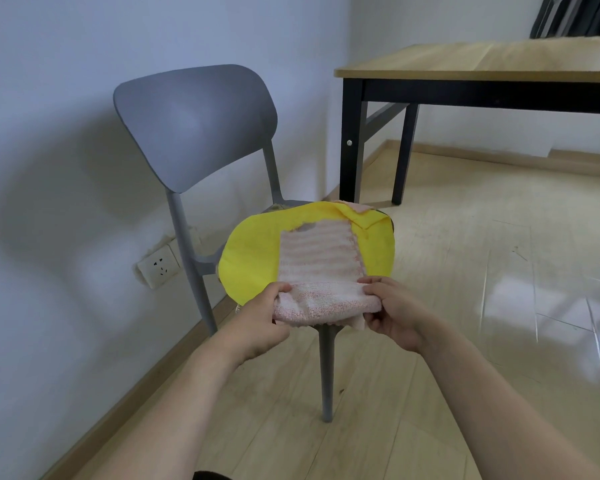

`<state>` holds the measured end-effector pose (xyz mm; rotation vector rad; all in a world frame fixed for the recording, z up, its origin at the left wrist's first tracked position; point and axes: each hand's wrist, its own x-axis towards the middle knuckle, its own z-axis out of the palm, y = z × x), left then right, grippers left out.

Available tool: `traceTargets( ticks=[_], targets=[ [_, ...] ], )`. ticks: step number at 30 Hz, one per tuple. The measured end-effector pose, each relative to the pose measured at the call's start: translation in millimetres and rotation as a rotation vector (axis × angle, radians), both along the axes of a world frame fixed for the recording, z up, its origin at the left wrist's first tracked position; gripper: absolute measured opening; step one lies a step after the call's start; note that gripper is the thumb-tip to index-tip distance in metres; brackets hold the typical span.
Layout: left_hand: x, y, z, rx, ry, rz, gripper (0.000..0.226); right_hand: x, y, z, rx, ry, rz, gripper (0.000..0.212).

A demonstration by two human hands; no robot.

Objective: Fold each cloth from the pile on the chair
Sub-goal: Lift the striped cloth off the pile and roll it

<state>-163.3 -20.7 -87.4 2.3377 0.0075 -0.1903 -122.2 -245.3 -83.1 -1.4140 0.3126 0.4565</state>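
A grey plastic chair (194,126) stands by the wall. A yellow cloth (250,258) covers its seat. On top lies a pink striped towel (317,252), its near edge folded over and lifted. My left hand (264,320) grips the towel's near left corner. My right hand (392,310) grips the near right corner. Another pink cloth (355,206) peeks out at the seat's far edge, under the yellow one.
A wooden table (482,64) with black legs stands to the right behind the chair. A wall socket (158,266) sits low on the left wall. Light wooden floor (465,271) spreads to the right and front.
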Motion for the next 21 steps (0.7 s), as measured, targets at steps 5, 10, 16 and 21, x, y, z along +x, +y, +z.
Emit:
traceTargets(
  ticks=[5,10,16,21],
  targets=[
    [26,9,3,0.075,-0.185,0.093,0.008,11,-10,0,0.132,0.009,0.026,0.040],
    [51,4,11,-0.215,-0.139,0.152,0.005,24,-13,-1,-0.111,-0.113,0.152,0.005],
    [72,-5,-7,-0.079,-0.203,0.316,0.017,46,4,-10,-0.364,-0.190,-0.013,0.026],
    [78,-5,-12,0.065,-0.319,0.247,0.025,57,12,-15,-0.492,-0.253,-0.080,0.026]
  ],
)
